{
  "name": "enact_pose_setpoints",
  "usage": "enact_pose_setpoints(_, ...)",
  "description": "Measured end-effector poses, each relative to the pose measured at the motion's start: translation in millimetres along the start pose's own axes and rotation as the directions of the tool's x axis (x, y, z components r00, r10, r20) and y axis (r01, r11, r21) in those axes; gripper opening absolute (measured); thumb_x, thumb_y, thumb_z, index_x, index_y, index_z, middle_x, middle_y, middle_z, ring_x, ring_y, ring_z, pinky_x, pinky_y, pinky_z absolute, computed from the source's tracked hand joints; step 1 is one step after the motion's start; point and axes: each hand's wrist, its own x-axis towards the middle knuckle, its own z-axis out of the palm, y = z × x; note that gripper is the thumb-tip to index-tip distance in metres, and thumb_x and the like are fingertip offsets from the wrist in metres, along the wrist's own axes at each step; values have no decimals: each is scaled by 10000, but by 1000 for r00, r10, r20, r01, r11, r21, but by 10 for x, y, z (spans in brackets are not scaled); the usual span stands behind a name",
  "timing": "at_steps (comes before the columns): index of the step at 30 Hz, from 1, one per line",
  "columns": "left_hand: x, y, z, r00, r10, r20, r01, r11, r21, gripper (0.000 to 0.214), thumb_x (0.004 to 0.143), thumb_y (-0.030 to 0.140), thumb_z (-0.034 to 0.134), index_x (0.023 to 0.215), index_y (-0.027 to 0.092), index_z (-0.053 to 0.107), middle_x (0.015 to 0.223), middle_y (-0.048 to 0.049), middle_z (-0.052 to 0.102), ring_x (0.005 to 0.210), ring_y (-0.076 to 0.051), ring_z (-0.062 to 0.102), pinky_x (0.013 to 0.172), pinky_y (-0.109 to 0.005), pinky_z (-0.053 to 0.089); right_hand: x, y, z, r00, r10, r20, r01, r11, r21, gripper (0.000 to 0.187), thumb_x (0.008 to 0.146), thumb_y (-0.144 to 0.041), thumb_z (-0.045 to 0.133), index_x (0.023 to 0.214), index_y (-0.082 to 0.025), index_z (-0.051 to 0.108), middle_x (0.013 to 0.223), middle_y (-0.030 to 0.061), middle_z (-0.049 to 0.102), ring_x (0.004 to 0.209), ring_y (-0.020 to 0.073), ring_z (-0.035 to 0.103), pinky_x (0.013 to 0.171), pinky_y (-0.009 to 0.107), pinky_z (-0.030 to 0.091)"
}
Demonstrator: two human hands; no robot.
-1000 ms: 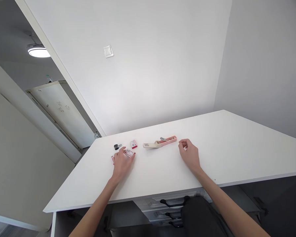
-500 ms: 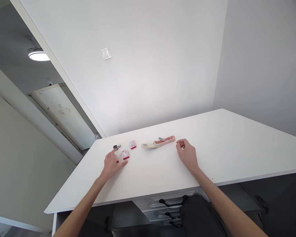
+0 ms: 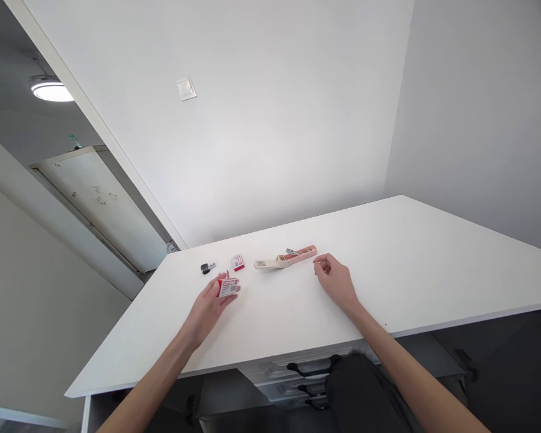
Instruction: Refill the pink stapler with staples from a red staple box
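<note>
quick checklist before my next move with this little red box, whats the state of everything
1. Left hand has a grip on the small red box: ok, pinched at the fingertips and apparently lifted off the white table.
2. Right hand free: cannot tell, its fingers are curled as it rests on the table.
3. Stapler swung open and lying flat: ok, just beyond the right hand, touched by neither hand.
4. Second red box clear of the held one: ok, lying apart behind it.
5. Small black item identified: cannot tell, too small.
</note>
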Motion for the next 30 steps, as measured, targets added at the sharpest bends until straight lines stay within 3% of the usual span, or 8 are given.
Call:
enact_pose_setpoints(2, 53, -19, 284, 994, 7, 105, 2, 996, -86, 675, 910, 721, 611, 1369, 227, 569, 1396, -158, 672, 1233, -337, 685, 1114, -554, 485, -3, 3, 8, 997, -20, 77, 18, 999, 34, 133, 878, -353, 546, 923, -260, 629, 790, 7, 687, 720, 212, 614, 684, 337, 459)
enact_pose_setpoints(5, 177, -113, 663, 981, 150, 126, -175, 959, 221, 640, 823, 517, 830, 1343, 269, 550, 1379, -123, 669, 1206, -312, 683, 1097, -541, 493, -11, -28, 3, 978, -42, 205, 26, 997, 78, 150, 900, -386, 580, 914, -252, 646, 796, 8, 695, 740, 206, 625, 709, 336, 474)
enact_pose_setpoints(10, 487, -322, 1191, 848, 498, 181, -511, 680, 526, 619, 803, 425, 860, 1321, 277, 554, 1365, -102, 642, 1234, -299, 634, 1053, -503, 509, -17, -133, -44, 926, -72, 369, 17, 988, 152, 331, 963, -549, 577, 995, -233, 669, 905, 38, 765, 742, 200, 660, 783, 362, 508)
enact_pose_setpoints(14, 718, -408, 1464, 771, 596, 224, -610, 591, 528, 611, 827, 359, 842, 1341, 284, 521, 1355, -95, 643, 1230, -288, 625, 1014, -489, 523, -6, -164, -64, 895, -94, 437, 6, 980, 198, 382, 962, -556, 607, 1139, -230, 696, 906, 35, 769, 824, 221, 700, 842, 369, 521)
enact_pose_setpoints(17, 805, -408, 1530, 739, 596, 313, -672, 617, 410, 638, 823, 349, 851, 1361, 288, 514, 1384, -103, 625, 1238, -283, 625, 999, -471, 538, 19, -153, -65, 895, -76, 439, -27, 974, 223, 401, 967, -549, 602, 1175, -219, 698, 920, 38, 751, 852, 218, 694, 827, 352, 524)
enact_pose_setpoints(19, 826, -391, 1525, 756, 573, 315, -653, 692, 309, 567, 871, 374, 809, 1352, 279, 523, 1410, -118, 613, 1236, -279, 638, 1004, -469, 545, 41, -149, -67, 909, -65, 412, -26, 977, 211, 424, 986, -566, 557, 1167, -211, 699, 867, 28, 715, 771, 196, 645, 753, 334, 504)
enact_pose_setpoints(23, 842, -356, 1493, 865, 445, 234, -481, 867, 130, 349, 1000, 377, 650, 1313, 265, 545, 1437, -119, 617, 1246, -251, 658, 1055, -469, 527, 72, -177, -80, 918, -61, 392, -36, 971, 236, 458, 1007, -598, 493, 1089, -200, 706, 738, -6, 592, 666, 161, 523, 664, 313, 437)
enact_pose_setpoints(30, 908, -344, 1502, 924, 284, 257, -258, 957, -131, 362, 880, 389, 803, 1104, 238, 563, 1286, -106, 714, 1235, -262, 667, 1064, -454, 514, 74, -175, -75, 894, -24, 447, -172, 903, 393, 489, 974, -652, 565, 1224, -238, 639, 712, -39, 549, 602, 135, 473, 586, 285, 370)
